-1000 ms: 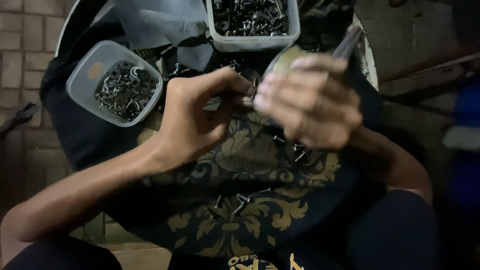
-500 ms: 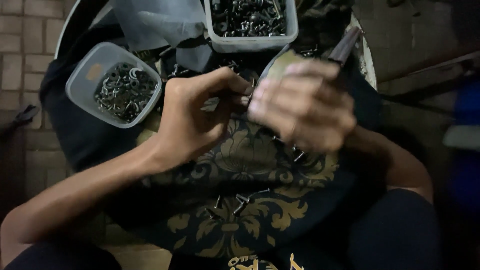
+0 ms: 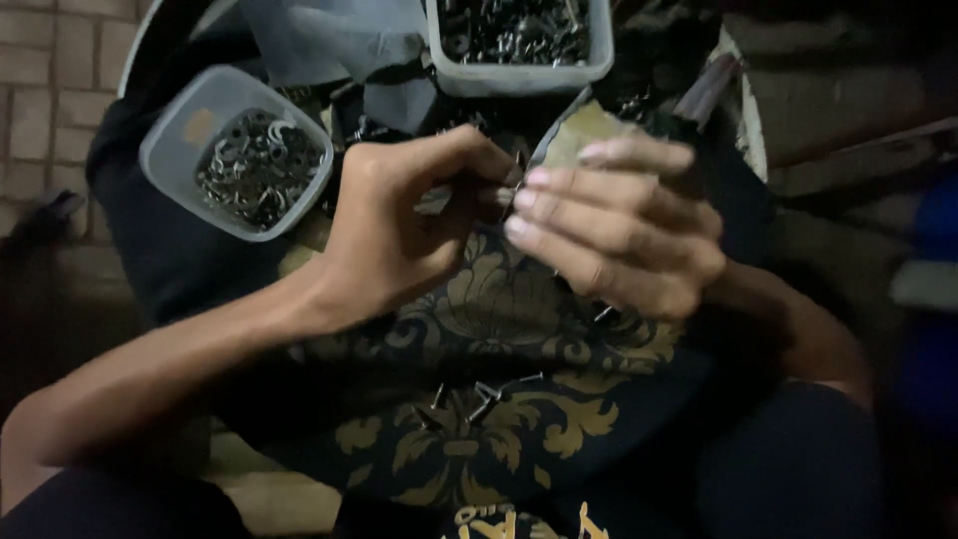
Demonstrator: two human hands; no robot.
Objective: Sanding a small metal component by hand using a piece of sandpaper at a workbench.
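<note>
A single head-worn camera looks steeply down from above the person's lap, close to the work. The left hand (image 3: 399,235) and right hand (image 3: 619,235) meet just above the middle of the frame and fill much of it. Forearms enter from the lower left and lower right. The near edge shows a dark cloth with gold pattern (image 3: 499,319). The far edge cuts through a rectangular tub of metal parts (image 3: 519,45); a second tub (image 3: 235,150) sits far left beside brick paving (image 3: 50,110).
</note>
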